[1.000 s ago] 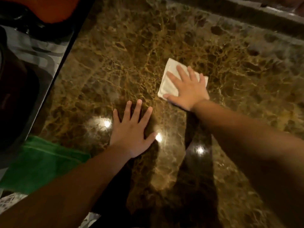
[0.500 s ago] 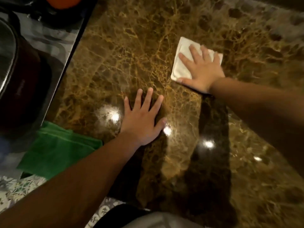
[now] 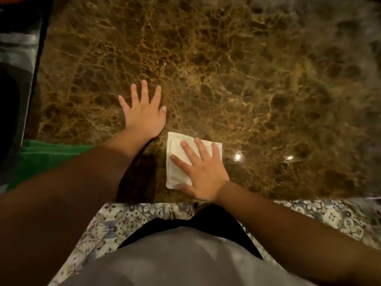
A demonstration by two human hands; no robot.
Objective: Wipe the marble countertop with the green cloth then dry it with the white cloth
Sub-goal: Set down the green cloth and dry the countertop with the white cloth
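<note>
The brown marble countertop (image 3: 226, 69) fills most of the head view. A folded white cloth (image 3: 175, 153) lies near the counter's front edge. My right hand (image 3: 202, 172) presses flat on it with straight, spread fingers and covers its right half. My left hand (image 3: 144, 112) rests flat on the bare marble just left of and beyond the cloth, fingers spread. The green cloth (image 3: 41, 159) lies at the counter's left front corner, partly hidden by my left forearm.
A dark stove or sink area (image 3: 14, 79) borders the counter on the left. Patterned floor tiles (image 3: 127, 221) show below the counter's front edge, along with my grey shirt (image 3: 175, 261). The far right of the marble is blurred.
My right hand has dragged the white cloth from the far middle of the counter back toward the front edge. The view has tilted down. My left hand stays flat on the marble.
</note>
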